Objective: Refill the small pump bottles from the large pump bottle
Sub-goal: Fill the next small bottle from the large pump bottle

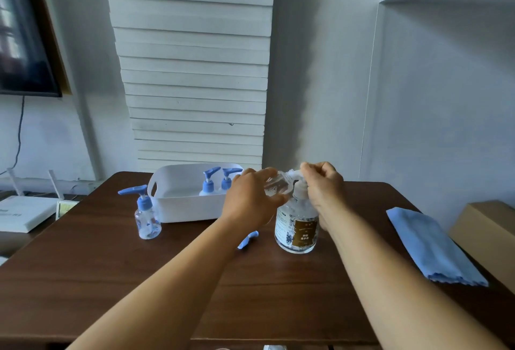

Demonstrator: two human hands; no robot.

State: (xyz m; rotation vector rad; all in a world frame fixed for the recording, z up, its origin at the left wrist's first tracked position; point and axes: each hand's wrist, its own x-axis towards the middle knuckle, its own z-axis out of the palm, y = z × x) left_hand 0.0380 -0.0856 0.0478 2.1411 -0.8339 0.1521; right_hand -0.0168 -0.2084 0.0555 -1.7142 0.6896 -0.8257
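Note:
The large clear pump bottle with a brown label stands on the dark wooden table. My left hand grips a small clear bottle with no cap, tilted sideways with its mouth at the large bottle's nozzle. My right hand rests curled on the large bottle's pump head. A loose blue pump cap lies on the table below my left wrist. Another small bottle with a blue pump stands to the left.
A white basket behind holds two small blue-pump bottles. A folded blue cloth lies at the right, beside a cardboard box. A white box sits off the table's left.

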